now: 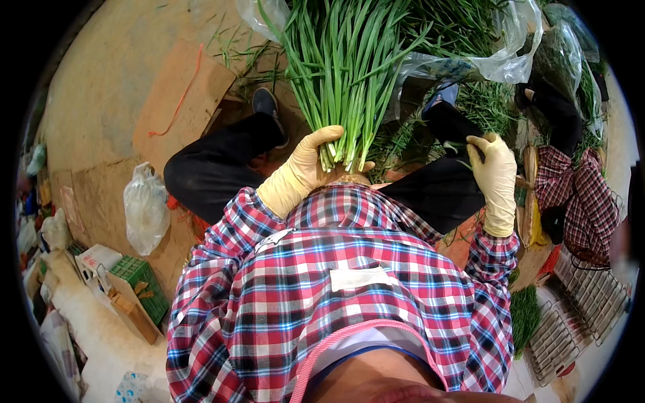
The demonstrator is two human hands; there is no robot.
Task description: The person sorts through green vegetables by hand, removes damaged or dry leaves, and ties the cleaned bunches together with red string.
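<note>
My left hand (307, 163), in a pale yellow rubber glove, is closed around the cut lower ends of a thick bunch of green garlic chives (342, 85). The long leaves fan out away from me, towards the top of the view. My right hand (491, 163), gloved alike, is raised apart from the bunch above my right leg. Its thumb and forefinger pinch a small pale-green leaf scrap (456, 146).
Clear plastic bags (509, 60) with loose greens lie ahead on the right. A co-worker in a checked garment (589, 201) sits at the far right, near wire racks (559, 337). Left are cardboard (176, 95), a plastic bag (146, 209) and a green crate (143, 282).
</note>
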